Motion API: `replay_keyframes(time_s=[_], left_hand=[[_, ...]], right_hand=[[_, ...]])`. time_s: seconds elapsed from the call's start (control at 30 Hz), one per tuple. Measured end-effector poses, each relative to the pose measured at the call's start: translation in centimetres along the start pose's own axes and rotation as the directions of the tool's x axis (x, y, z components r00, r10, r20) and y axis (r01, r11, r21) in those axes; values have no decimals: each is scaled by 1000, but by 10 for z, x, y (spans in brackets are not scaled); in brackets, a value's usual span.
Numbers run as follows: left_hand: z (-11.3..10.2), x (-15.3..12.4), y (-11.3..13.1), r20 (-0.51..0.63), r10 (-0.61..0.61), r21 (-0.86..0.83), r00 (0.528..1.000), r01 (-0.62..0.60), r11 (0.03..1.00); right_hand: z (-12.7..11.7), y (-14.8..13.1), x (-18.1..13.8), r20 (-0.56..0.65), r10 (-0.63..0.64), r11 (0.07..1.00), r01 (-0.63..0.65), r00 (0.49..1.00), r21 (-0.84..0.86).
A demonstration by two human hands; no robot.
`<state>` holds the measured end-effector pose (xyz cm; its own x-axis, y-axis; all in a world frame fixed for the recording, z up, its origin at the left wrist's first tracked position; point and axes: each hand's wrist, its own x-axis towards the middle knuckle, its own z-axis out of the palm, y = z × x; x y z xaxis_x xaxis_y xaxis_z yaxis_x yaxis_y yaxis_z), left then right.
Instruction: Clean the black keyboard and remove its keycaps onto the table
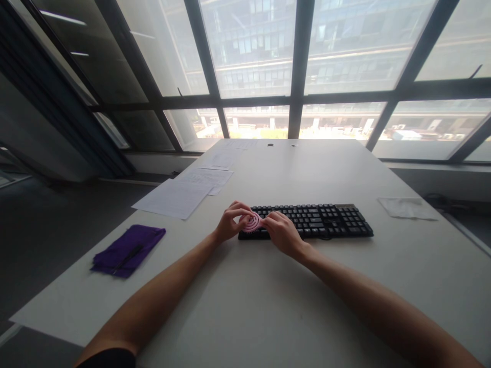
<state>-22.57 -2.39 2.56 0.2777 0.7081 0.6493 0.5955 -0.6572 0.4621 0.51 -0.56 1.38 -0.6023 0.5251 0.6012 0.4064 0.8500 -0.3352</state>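
A small round pink object (251, 223) with concentric rings and a ridged edge is held above the left end of a black keyboard (314, 221); its exact kind is unclear. My left hand (231, 223) is closed on its left side, with thumb and fingertips against the ringed face. On the other side, my right hand (283, 231) pinches a narrow pink part sticking out from the disc. The keyboard lies flat on the desk, its left keys partly hidden behind my hands and the pink object.
To the left, a folded purple cloth (134, 245) has a thin dark tool (127, 256) lying on it. Several sheets of paper (178, 197) run along the desk's left edge. A thin white tissue-like sheet (407, 208) lies at the right. Windows (249, 56) stand beyond the white desk (245, 312).
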Motion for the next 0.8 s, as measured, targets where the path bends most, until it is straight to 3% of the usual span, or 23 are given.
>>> replay_keyframes(time_s=[0.8], left_hand=[[3,1,2,67,-2,8,998,2,1000]], right_hand=[[1,7,2,59,-52,998,54,997,-32]])
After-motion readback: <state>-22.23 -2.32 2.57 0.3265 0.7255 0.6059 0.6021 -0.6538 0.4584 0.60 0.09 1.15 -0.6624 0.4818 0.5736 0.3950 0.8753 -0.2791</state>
